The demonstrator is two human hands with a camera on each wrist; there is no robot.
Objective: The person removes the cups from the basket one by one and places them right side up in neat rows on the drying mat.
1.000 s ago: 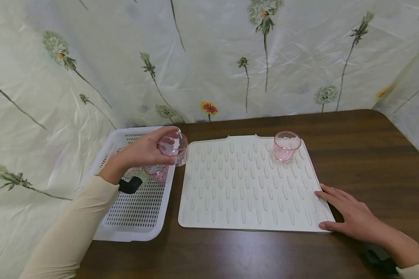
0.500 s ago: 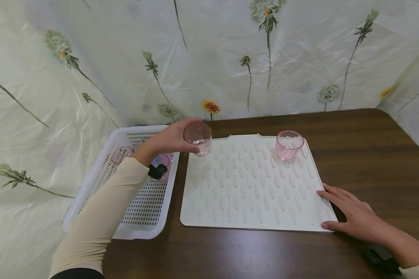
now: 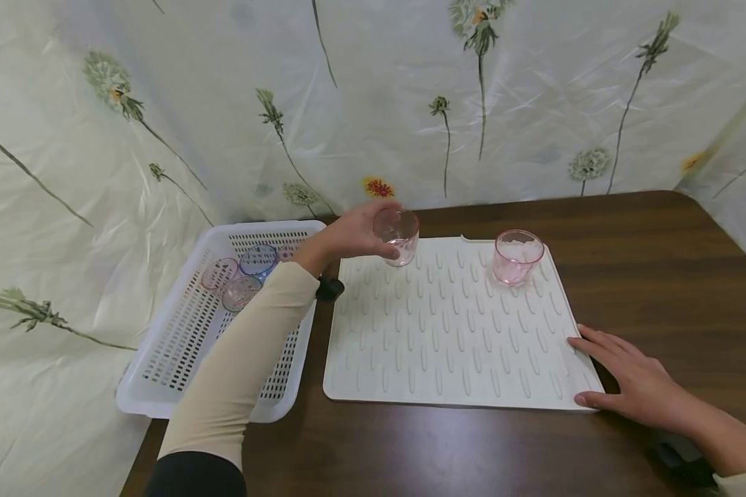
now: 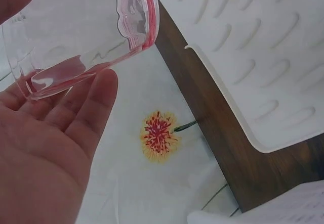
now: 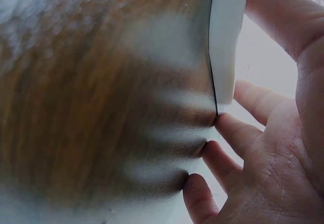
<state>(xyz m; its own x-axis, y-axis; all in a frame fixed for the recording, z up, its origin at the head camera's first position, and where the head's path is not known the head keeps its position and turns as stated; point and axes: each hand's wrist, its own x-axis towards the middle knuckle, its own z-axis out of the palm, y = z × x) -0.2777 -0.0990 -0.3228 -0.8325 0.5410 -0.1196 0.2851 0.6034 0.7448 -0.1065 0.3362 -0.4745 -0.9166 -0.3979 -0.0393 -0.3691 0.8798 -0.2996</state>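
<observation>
My left hand grips a clear pink-tinted glass between thumb and fingers, over the back left part of a white ridged drying mat. The left wrist view shows the glass close up, with fingers along its side. Another pink glass stands upright at the mat's back right corner. My right hand rests at the mat's right edge, fingers spread. In the right wrist view, its fingertips touch the dark table beside the mat's edge.
A white perforated basket stands left of the mat, holding several tinted glasses, among them a blue one and a pink one. My left sleeve hides part of it. A flower-patterned sheet hangs behind the brown wooden table.
My left hand has carried the glass rightward and back, from the basket's right rim to over the mat's back left. The right hand stays at the mat's edge.
</observation>
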